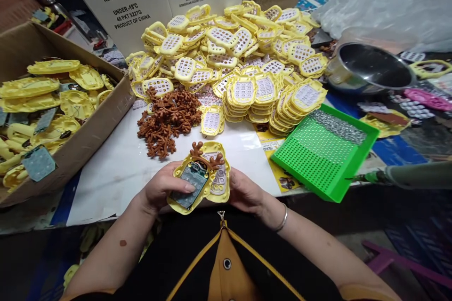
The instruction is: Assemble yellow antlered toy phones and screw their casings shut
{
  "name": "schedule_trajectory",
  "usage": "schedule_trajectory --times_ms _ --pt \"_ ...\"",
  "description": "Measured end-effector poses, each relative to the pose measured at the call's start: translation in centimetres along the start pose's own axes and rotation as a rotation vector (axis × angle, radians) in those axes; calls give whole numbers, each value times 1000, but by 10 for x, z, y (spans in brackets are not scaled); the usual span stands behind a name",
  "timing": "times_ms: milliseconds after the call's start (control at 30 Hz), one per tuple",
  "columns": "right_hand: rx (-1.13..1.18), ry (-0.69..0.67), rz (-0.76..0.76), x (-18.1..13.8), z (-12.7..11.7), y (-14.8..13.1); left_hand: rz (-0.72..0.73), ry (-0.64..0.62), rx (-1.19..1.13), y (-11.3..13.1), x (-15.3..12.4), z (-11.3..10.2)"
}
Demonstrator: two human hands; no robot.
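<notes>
Yellow plastic toy-phone shell (203, 176), topped with brown antlers and a grey circuit board, sits just above the table edge, gripped by left hand (162, 190) and right hand (245, 193). Beyond lie loose brown plastic antler pieces (167, 120), then a heap of yellow keypad shells (240, 51).

I see a carton (52, 117) of shells at bench (116, 169) left, the keypad heap (233, 56) centre rear, antler pile (167, 120) before it, tray (325, 155) right, metal bowl (370, 68) behind the tray
</notes>
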State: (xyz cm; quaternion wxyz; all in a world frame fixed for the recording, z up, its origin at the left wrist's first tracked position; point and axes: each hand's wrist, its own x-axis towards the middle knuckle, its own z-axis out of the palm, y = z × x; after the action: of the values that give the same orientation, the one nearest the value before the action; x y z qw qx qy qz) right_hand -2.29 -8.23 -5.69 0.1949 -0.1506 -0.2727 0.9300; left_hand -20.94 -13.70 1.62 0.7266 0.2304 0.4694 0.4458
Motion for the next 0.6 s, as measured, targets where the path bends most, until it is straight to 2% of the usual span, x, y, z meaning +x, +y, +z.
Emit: schedule_trajectory --times_ms 100,300,467,600 --pt "32 65 -45 -1 -3 -3 47 48 -12 0 -2 -4" --pt "74 147 -86 6 -2 -6 273 132 -253 6 -2 -6" --pt "-9 197 -96 20 11 -2 263 305 -155 3 15 4" --pt "-46 173 -175 30 20 4 360 410 -48 -6 28 12"
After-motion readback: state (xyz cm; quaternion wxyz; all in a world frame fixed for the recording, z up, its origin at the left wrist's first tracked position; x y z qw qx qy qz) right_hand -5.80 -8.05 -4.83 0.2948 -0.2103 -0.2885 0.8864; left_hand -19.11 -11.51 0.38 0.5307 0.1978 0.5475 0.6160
